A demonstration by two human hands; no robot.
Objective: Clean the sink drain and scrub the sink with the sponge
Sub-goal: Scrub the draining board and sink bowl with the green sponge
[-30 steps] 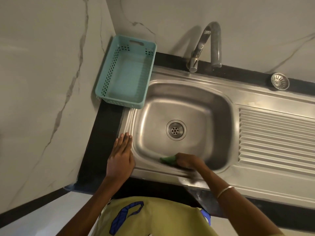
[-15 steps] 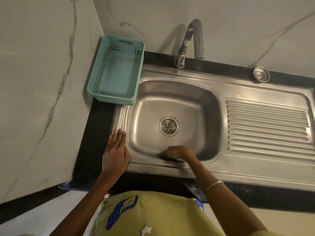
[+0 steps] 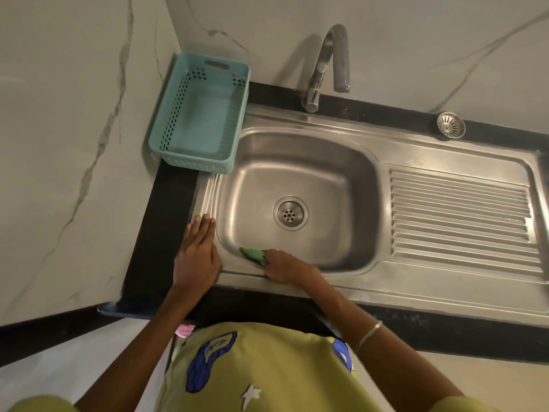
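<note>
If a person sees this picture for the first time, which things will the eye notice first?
First the right hand, which presses a green sponge against the near-left wall of the steel sink. Next the teal basket in the corner behind the sink, and the left hand lying flat on the sink's left rim.

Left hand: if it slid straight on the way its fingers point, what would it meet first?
The left hand lies flat on the sink's left rim, fingers pointing away from the person. Straight on, the rim looks free up to the teal basket, probably its near wall first; exact alignment is uncertain.
</note>
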